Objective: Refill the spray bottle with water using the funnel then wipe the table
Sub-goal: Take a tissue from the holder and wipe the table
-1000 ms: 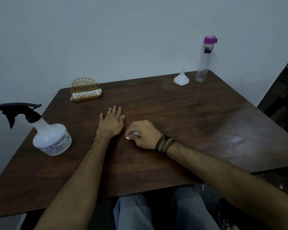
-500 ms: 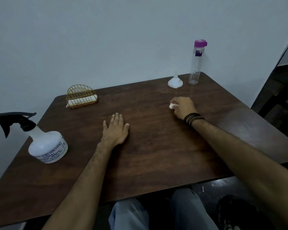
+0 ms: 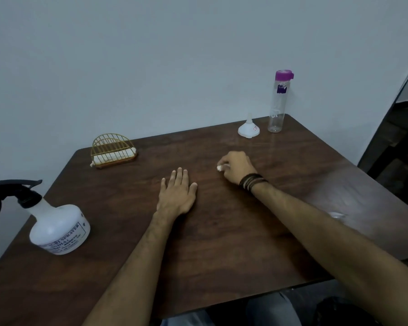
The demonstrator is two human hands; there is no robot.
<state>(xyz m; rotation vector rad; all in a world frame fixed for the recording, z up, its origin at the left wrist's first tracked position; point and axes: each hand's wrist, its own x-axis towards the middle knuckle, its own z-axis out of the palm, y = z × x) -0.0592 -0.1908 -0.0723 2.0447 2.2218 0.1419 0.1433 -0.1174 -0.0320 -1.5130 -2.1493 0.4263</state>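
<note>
A white wad (image 3: 220, 168) is gripped by the right hand (image 3: 235, 166); the left hand (image 3: 177, 195) is laid flat on the counter (image 3: 222, 243); napkins are held in a wire holder (image 3: 113, 150).

One spray bottle (image 3: 58, 228) at the frame's left, one funnel (image 3: 249, 130) and one clear water bottle (image 3: 278, 102) upper right, one wire napkin holder (image 3: 113, 150), one white wad (image 3: 220, 168), two hands on one worktop (image 3: 222, 243).

Mostly hidden inside the right grip (image 3: 234, 166): a white wad (image 3: 219, 168), only a corner showing. Spray bottle (image 3: 57, 225) nozzle cut off at the left edge; label print partly unreadable. Left of that bottle, tabletop (image 3: 222, 243) corner out of frame.
</note>
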